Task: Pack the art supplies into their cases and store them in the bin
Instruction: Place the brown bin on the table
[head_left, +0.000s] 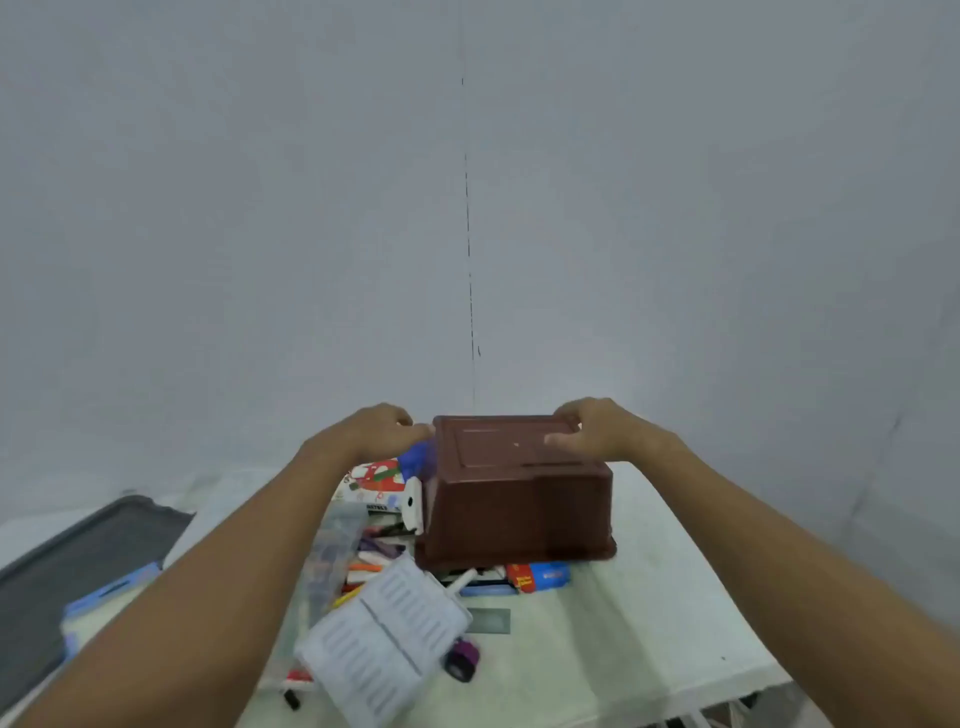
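Grey wall behind; pale table (649, 613) with the brown bin (511, 499) upside down at 12 o'clock, supplies (374, 564) spilled from 6 to 9 beneath its rim. Left hand (376, 428) loosely curled beside its left edge, holding nothing. Right hand (592, 428) rests on its base, fingers relaxed. Judged: rigid, light plastic with slick walls; grip the flared rim to flip.

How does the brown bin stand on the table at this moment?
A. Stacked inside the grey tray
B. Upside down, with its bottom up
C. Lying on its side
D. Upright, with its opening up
B. The brown bin shows its flat bottom panel on top and its wider rim down over the art supplies, while the left hand and the right hand reach its upper edges.
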